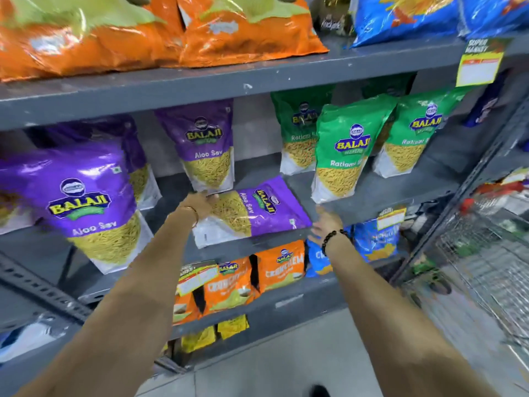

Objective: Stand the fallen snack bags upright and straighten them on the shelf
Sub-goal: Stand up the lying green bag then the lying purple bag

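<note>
My right hand point(326, 223) hangs open, fingers spread, holding nothing, just right of the fallen purple foil Aloo Sev bag point(252, 212) lying flat on the grey metal shelf point(372, 193). My left hand point(200, 203) presses its near end; grip unclear. Just beyond it stands an upright purple bag point(204, 147), and beyond my right, a green Ratlami Sev bag point(343, 150).

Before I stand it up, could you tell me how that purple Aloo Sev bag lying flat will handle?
The fallen purple bag is probably floppy: a soft, puffy pouch. Its glossy film may slip in a loose grip. Upright neighbours like the purple bag behind lean slightly, so it may tip.
</note>
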